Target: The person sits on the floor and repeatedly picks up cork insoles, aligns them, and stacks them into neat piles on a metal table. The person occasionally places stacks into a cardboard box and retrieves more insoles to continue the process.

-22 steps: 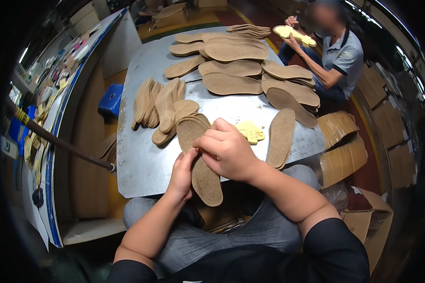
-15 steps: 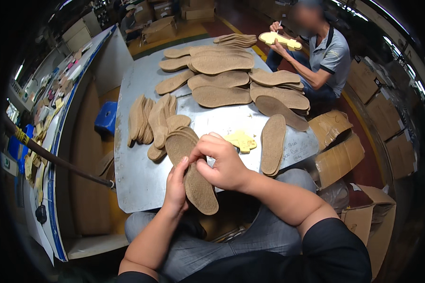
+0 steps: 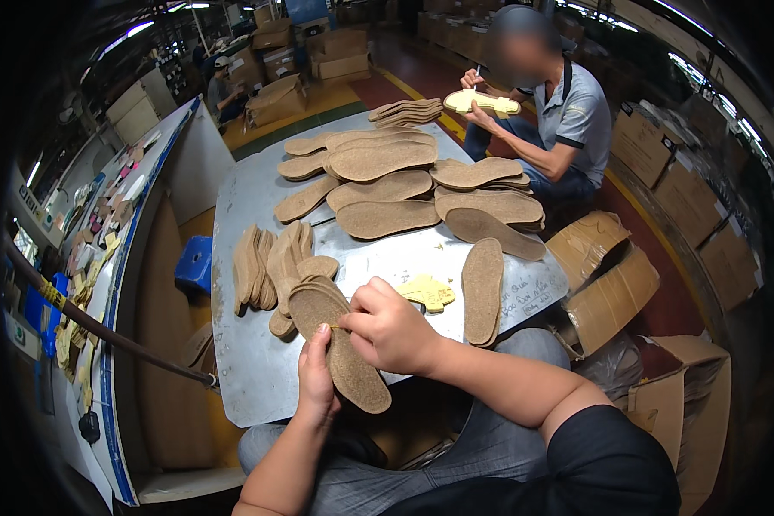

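Note:
My left hand (image 3: 317, 378) grips a brown, speckled shoe insole (image 3: 358, 375) by its side, thumb on top. The insole slants over the table's near edge, its upper end overlapping a small pile of insoles (image 3: 320, 267). My right hand (image 3: 394, 328) is closed in a pinch over the insole's middle, close to my left thumb. A thin yellowish sliver shows at the fingertips, too small to name. Just beyond my right hand lies a pale yellow cut-out piece (image 3: 430, 294). Another brown insole (image 3: 482, 288) lies to its right.
Stacks of insoles (image 3: 383, 161) cover the far part of the metal table (image 3: 241, 370). Across it a seated person (image 3: 568, 120) holds a yellow sole-shaped piece (image 3: 483, 104). Cardboard boxes (image 3: 606, 292) stand at right. A dark pole (image 3: 112, 322) and a cluttered bench (image 3: 138, 206) are at left.
My view has shifted, so the table sits lower in the picture. My right fingers have turned slightly at the insole, and a yellowish sliver now shows there. My left hand keeps its hold.

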The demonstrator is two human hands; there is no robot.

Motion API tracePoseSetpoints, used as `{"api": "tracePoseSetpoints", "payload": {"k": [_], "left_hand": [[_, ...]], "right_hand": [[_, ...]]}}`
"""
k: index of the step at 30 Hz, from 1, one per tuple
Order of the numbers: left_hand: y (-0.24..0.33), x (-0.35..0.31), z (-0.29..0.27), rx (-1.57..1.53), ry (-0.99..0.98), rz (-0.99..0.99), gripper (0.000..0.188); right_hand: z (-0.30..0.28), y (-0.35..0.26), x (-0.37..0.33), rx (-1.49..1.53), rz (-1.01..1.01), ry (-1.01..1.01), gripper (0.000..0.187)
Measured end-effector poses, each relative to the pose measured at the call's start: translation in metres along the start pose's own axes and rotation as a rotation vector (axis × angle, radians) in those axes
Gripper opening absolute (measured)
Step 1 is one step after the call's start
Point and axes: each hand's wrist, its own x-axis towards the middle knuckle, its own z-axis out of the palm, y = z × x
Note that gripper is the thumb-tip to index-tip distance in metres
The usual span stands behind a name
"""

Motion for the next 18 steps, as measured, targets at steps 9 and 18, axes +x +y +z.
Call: {"api": "tracePoseSetpoints", "payload": {"k": [9,18], "left_hand": [[0.002,-0.003,0.002,0.000,0.051,0.017,0.047],[-0.003,-0.001,0.000,0.015,0.029,0.024,0.044]], "right_hand": [[0.004,-0.013,0.002,-0.109,-0.011,-0.055,0.022],[0.019,-0.003,-0.002,-0.233,0.013,-0.064,0.011]]}}
